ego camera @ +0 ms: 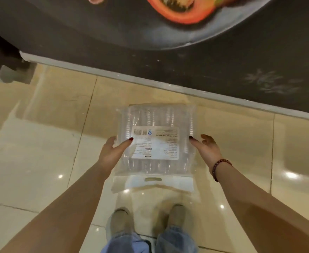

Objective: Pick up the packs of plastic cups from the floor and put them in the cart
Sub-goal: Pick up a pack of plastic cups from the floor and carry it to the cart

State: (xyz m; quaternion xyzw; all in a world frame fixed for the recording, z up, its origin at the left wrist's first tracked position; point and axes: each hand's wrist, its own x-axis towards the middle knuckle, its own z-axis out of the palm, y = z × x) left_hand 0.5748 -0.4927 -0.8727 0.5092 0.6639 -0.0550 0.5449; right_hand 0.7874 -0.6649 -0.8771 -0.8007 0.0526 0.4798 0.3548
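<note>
A clear pack of plastic cups (155, 137) with a white label and a white handle flap lies flat low over the tiled floor, just ahead of my shoes. My left hand (112, 152) holds its left edge, with the thumb lying on the label and the fingers round the side. At the pack's right edge is my right hand (205, 147), its thumb tip touching the pack and its fingers spread and relaxed. I cannot tell whether the pack rests on the floor or is just off it. The cart is out of view.
A dark wall panel (186, 66) printed with a large food picture runs across the top, with a pale skirting strip (150, 83) along its foot. Glossy beige floor tiles (40, 152) spread to both sides. My shoes (120, 223) stand below the pack.
</note>
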